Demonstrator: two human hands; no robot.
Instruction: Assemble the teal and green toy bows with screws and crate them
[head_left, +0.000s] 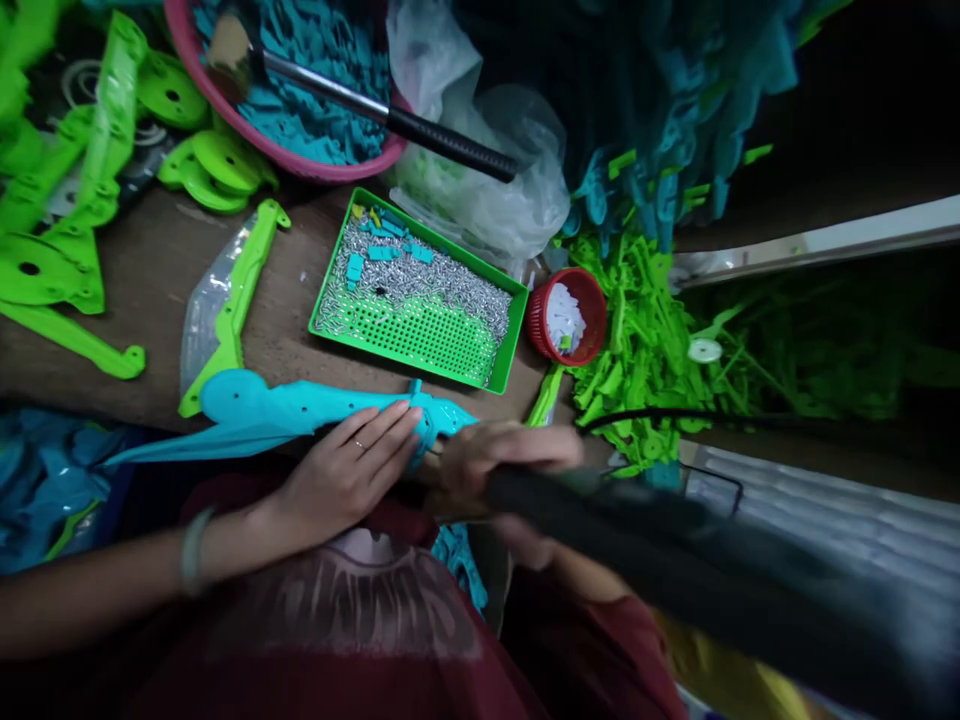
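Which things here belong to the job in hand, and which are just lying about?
Seems part of the job:
blue plastic piece, under the left hand
dark, blurred tool, gripped by the right hand
probably the green tray of small metal pieces, close by

Apparently just lying about:
black-handled tool, across the pink basin
plastic bag, beside the basin

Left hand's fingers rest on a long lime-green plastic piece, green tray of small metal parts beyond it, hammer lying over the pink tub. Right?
One thing off: the plastic piece under the fingers of the left hand is blue, not lime green; see the head view. The green tray of small metal parts and the hammer over the pink tub stand as you said.
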